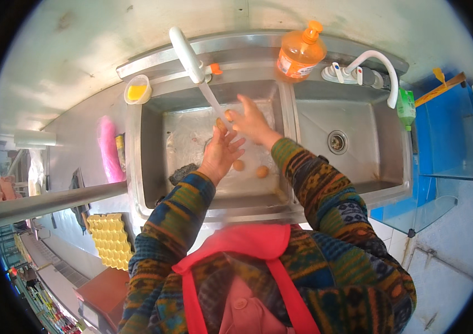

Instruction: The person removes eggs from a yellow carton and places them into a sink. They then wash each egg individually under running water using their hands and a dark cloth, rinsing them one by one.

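Observation:
Water runs from a white faucet (187, 56) into the left basin of a stainless steel double sink (186, 125). My left hand (219, 156) is palm up under the stream, with a brown egg (221, 125) at its fingertips. Close by, on the other side of the stream, is my right hand (251, 121), thumb raised. Blur hides whether its fingers hold something brownish. Two brown eggs, one (238, 165) nearer my left hand and another (262, 171) to its right, lie on the basin floor. A dark scouring pad (183, 173) rests beside my left wrist.
An orange soap pump bottle (301, 54) stands behind the basins. At the back left is a plastic cup (138, 89) with a yellow sponge. A second faucet (370, 69) serves the right basin (357, 137). Yellow egg trays (109, 242) stand lower left, below a metal rail (61, 202).

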`<state>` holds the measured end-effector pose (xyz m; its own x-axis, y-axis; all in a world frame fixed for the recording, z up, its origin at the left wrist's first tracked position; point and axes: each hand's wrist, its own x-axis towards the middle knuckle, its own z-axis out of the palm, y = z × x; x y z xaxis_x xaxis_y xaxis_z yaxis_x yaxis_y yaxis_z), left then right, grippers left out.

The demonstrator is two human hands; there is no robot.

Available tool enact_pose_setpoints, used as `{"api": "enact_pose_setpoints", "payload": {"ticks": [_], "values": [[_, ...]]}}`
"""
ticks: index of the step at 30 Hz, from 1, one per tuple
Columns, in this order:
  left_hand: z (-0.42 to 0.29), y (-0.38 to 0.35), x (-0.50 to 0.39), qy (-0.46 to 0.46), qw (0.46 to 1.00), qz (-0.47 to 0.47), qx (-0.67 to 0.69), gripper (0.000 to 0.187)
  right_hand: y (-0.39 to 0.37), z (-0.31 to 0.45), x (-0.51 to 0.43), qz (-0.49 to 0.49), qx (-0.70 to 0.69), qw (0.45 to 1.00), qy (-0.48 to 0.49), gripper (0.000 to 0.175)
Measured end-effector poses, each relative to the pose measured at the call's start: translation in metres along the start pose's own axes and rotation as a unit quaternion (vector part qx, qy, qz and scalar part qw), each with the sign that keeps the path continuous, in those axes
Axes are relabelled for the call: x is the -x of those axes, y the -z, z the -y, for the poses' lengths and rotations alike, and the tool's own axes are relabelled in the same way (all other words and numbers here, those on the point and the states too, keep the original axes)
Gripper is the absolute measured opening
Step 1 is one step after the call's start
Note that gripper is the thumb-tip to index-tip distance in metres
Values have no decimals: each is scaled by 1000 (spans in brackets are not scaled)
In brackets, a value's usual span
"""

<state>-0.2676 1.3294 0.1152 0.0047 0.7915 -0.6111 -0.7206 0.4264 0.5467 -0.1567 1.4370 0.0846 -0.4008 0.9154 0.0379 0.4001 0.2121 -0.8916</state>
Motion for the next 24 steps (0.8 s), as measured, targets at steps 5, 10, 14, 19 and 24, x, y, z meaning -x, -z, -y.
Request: {"api": "enact_pose_setpoints", "payload": {"ticks": [5, 10, 14, 19, 24], "values": [[-7, 1, -2, -20, 996, 10, 90, 54, 21, 12, -71, 61, 117, 987, 93, 60], [-3, 0, -2, -30, 991, 7, 128, 49, 13, 6, -123, 95, 118, 978, 143, 61], [2, 1, 0, -23, 988, 10, 155, 48, 3, 10, -147, 208, -113, 967, -95, 63], [-1, -10, 7, -32, 987, 24, 157, 48, -11, -18, -152, 140, 4, 985, 96, 61], [-2, -13, 7, -33, 986, 18, 161, 49, -3, -18, -163, 155, 40, 978, 132, 52]]}}
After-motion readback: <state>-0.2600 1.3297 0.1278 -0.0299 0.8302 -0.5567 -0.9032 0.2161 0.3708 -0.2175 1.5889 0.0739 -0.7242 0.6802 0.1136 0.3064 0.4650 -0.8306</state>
